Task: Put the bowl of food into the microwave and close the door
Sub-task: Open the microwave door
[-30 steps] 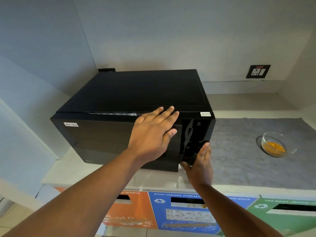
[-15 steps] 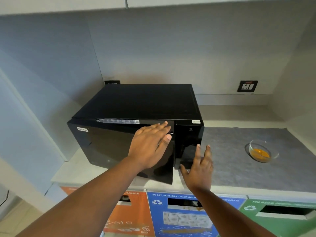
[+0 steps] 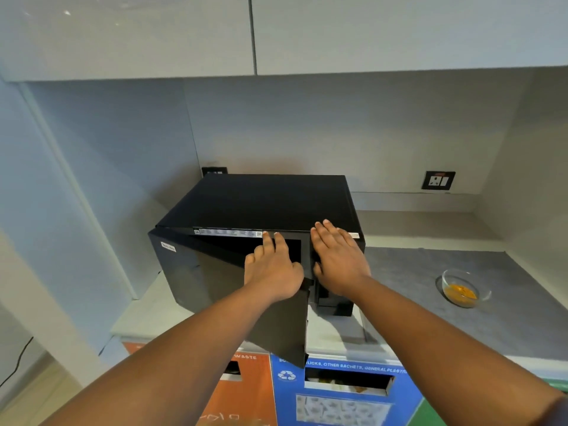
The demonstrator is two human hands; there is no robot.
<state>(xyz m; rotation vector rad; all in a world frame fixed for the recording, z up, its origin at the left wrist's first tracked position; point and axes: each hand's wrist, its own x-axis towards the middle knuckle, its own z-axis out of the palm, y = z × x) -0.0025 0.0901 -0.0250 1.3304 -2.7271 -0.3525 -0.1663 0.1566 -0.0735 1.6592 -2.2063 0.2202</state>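
Note:
A black microwave (image 3: 264, 201) stands on the counter against the left wall. Its door (image 3: 215, 287) is hinged on the left and swung partly open, so a dark strip of the inside shows. My left hand (image 3: 272, 272) is on the door's free right edge, fingers over its top and thumb around the side. My right hand (image 3: 338, 262) lies flat with fingers apart on the control panel and the top right corner. The glass bowl (image 3: 462, 290) with orange-yellow food sits far to the right on a grey mat (image 3: 408, 278), apart from both hands.
Upper cabinets (image 3: 246, 35) hang above the counter. A wall socket (image 3: 438, 180) is behind the mat. Below the counter edge are labelled waste bins, an orange bin (image 3: 246, 395) and a blue bin (image 3: 338, 404). The open door juts out over the counter's front edge.
The door has swung out from shut to partly open under my left hand. My right hand rose from the lower panel to the microwave's top right corner. My view has pulled back.

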